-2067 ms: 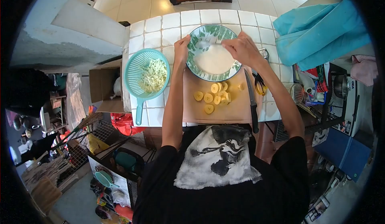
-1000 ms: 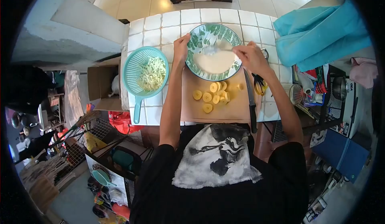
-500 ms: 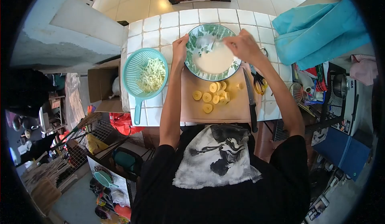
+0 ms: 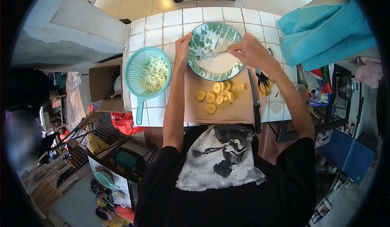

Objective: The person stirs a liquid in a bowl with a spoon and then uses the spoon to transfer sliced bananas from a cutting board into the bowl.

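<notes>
Your left hand grips the left rim of the bowl, fingers closed on it. Your right hand has its fingers shut on a spoon, whose tip is in white batter. The bowl overlaps the far edge of the cutting board, with the banana slices just near of it.

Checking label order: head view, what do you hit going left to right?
Box → colander → left hand, gripping the bowl's rim → bowl → scissors → blue cloth. Left out: right hand with utensil, banana slices and knife, which overlap these.
</notes>
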`<state>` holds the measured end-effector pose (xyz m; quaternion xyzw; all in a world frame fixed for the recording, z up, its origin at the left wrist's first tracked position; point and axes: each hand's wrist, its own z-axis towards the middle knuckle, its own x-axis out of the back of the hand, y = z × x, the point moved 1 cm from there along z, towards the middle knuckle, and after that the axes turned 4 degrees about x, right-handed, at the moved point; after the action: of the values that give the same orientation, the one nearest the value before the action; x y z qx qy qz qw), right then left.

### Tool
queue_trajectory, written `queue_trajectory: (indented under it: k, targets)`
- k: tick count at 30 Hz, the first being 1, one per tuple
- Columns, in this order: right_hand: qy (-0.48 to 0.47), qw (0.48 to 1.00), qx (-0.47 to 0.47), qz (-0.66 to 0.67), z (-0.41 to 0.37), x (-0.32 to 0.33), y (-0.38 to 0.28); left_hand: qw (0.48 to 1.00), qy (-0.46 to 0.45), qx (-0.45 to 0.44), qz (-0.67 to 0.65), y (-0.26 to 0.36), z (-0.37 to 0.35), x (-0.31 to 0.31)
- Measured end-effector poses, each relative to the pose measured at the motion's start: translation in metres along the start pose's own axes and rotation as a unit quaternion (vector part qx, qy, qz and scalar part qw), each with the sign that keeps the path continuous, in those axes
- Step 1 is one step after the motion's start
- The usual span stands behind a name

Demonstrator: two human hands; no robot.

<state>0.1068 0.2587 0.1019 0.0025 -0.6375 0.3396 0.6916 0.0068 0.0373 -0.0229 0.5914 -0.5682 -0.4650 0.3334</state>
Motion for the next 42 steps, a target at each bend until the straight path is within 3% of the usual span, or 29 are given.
queue_trajectory:
  k: [5,7,10,13,15,19,23,27,30,32,42]
  targets:
    - [0.05,0.997,-0.053,-0.039,-0.01,0.029,0.042,1.0,-0.013,0.015,-0.002,0.001,-0.001,-0.001]
    - [0.035,0.998,-0.048,-0.028,-0.017,0.035,0.049,1.0,0.003,-0.019,0.01,0.003,0.0,-0.002]
    - [-0.009,0.997,-0.077,-0.006,-0.034,0.039,0.049,1.0,0.006,0.003,0.02,0.002,-0.001,0.0]
    - [-0.037,0.984,-0.161,0.058,-0.045,0.024,0.053,1.0,0.008,0.009,0.012,0.0,0.001,-0.001]
    - [-0.052,0.956,-0.17,0.234,-0.047,0.004,0.051,1.0,0.005,0.005,0.01,0.001,0.001,0.001]
    - [-0.096,0.944,-0.206,0.241,-0.036,-0.022,0.035,1.0,0.001,-0.005,-0.006,0.001,-0.001,-0.002]
    - [-0.044,0.935,-0.202,0.288,-0.026,-0.026,0.036,1.0,-0.01,0.004,-0.003,0.002,-0.002,-0.001]
    - [-0.02,0.95,-0.182,0.252,-0.014,0.005,0.017,1.0,0.007,-0.003,0.008,0.006,-0.004,-0.004]
    - [0.01,0.978,-0.14,0.157,-0.016,0.015,0.0,1.0,0.013,-0.003,0.009,0.009,-0.007,-0.007]
    - [-0.032,0.998,-0.048,0.019,-0.022,0.016,-0.006,1.0,0.019,0.003,0.005,0.008,-0.006,-0.005]
    - [0.018,0.991,-0.121,0.051,-0.054,-0.006,0.019,1.0,0.005,0.002,0.022,0.005,-0.004,-0.005]
